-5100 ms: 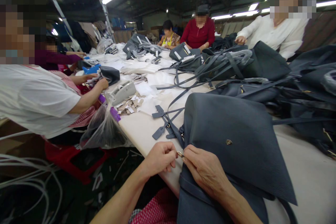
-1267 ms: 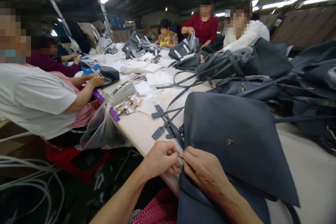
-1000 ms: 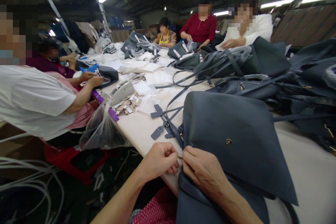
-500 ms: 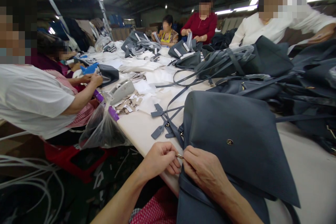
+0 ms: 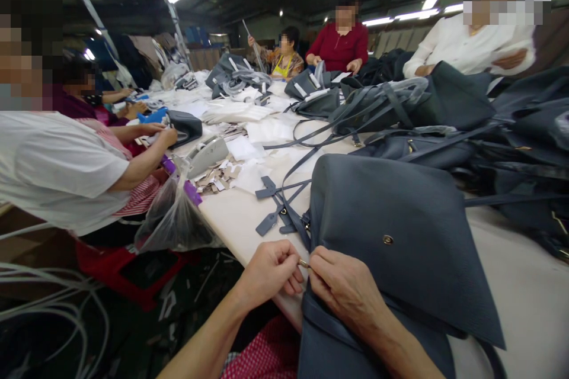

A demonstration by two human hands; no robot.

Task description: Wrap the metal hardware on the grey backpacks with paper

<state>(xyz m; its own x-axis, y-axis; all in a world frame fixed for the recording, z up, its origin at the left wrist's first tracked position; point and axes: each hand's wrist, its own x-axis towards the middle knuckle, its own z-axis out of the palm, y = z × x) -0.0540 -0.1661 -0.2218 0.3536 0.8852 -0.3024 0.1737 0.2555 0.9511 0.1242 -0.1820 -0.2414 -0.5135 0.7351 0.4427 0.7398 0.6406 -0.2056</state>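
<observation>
A dark blue-grey leather bag (image 5: 413,201) lies in front of me with its flap on top and a round gold snap (image 5: 388,240) on the flap. At the bag's left edge, my left hand (image 5: 273,269) and my right hand (image 5: 344,287) meet with fingers closed. Between their fingertips shows a small gold-coloured metal piece (image 5: 304,264), its kind too small to tell. My right hand rests against the side of the bag, and its fingertips are partly hidden. Thin straps with leather tags (image 5: 267,222) lie on the table just beyond my hands.
More dark bags (image 5: 444,100) are heaped on the right of the white table (image 5: 231,213). A tape dispenser (image 5: 207,154) and cardboard scraps (image 5: 217,176) lie left of centre. A plastic bag (image 5: 171,219) hangs at the table's edge. Several co-workers sit or stand around it.
My hands stay almost in place at the metal piece. The co-worker in white at right has drawn an outstretched arm in; the one at the back has raised a hand with a long strip.
</observation>
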